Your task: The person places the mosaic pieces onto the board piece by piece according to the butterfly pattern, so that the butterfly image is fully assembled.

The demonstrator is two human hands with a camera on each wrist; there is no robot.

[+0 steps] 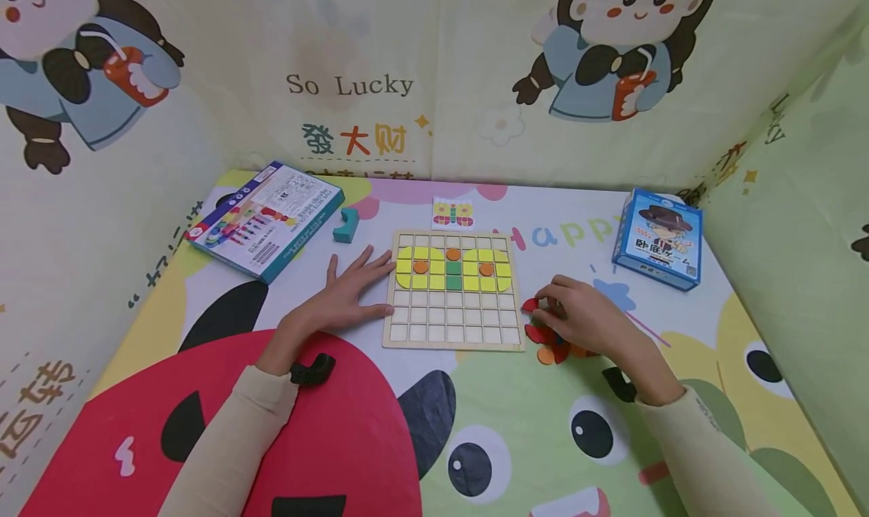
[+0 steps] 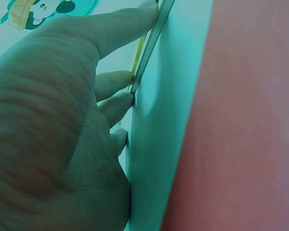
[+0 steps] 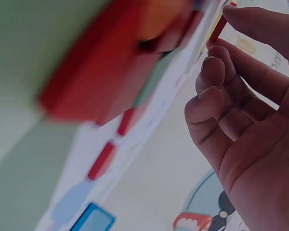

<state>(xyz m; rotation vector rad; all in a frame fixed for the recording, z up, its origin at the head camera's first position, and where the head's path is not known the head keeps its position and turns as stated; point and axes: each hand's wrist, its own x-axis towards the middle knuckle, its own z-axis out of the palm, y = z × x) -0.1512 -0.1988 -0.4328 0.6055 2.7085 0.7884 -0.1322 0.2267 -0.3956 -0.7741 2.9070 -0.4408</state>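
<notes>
A square wooden grid board (image 1: 453, 346) lies on the table, its upper rows holding yellow tiles (image 1: 403, 281), green squares (image 1: 453, 282) and orange discs (image 1: 486, 270). The lower rows show bare cells. My left hand (image 1: 349, 294) is spread flat, fingertips and thumb touching the board's left edge. Right of the board, my right hand (image 1: 577, 313) pinches a small red piece (image 3: 218, 29) between thumb and index finger; its other fingers are curled. Beneath that hand lies a pile of red pieces (image 1: 541, 334) and orange discs (image 1: 545, 356), partly hidden by it.
A pattern card (image 1: 453, 213) with a butterfly lies behind the board. At the back left are a large flat box (image 1: 271, 219) and a teal curved block (image 1: 346, 225). A blue box (image 1: 658, 238) stands at the back right. Printed fabric walls enclose the cartoon-patterned table.
</notes>
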